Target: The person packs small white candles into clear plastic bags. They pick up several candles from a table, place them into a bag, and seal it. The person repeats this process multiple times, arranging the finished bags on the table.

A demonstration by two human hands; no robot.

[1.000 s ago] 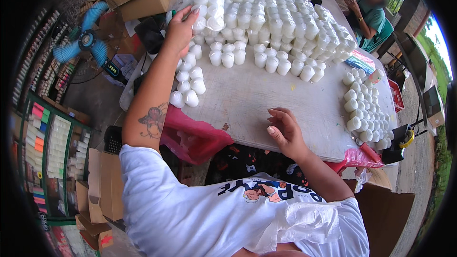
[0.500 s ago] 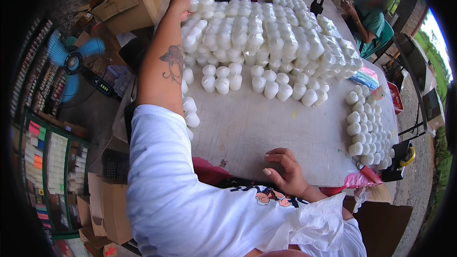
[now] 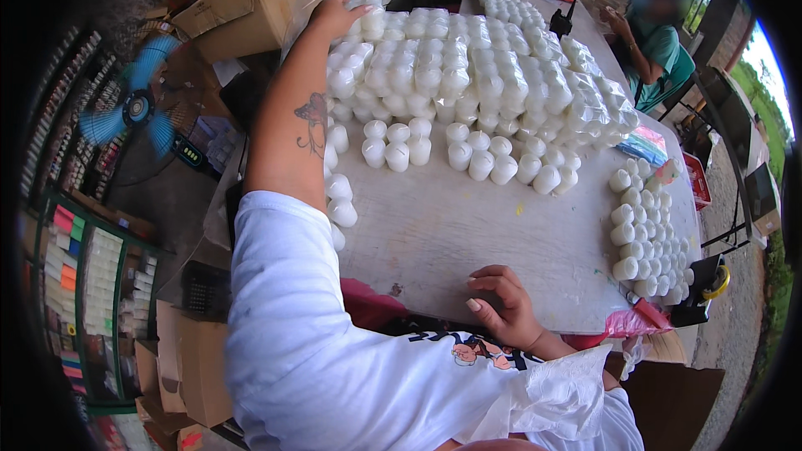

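Observation:
My left hand [image 3: 336, 17] reaches to the far left end of a pile of clear-wrapped packs of white candles [image 3: 493, 75]. One finger stretches out over a wrapped pack [image 3: 373, 27] there and seems to touch it; the hand's other fingers are partly hidden. My right hand [image 3: 508, 307] rests at the near edge of the table [image 3: 434, 242], fingers apart and loosely bent, holding nothing. Loose white candles [image 3: 397, 146] stand upright in small groups in front of the pile. More of them [image 3: 341, 200] stand beside my left forearm.
A block of white candles [image 3: 643, 234] lies at the right table edge, near a tape roll [image 3: 717, 280]. Coloured plastic sheets [image 3: 643, 144] and a radio [image 3: 564, 21] are farther back. A fan [image 3: 138, 108] and cardboard box [image 3: 251, 8] stand left. Another person [image 3: 660, 42] sits far right.
My left hand has moved slightly right, and the pack by it sits lower on the pile. A finger now stretches over it. My right hand stays in place. The view has shifted slightly.

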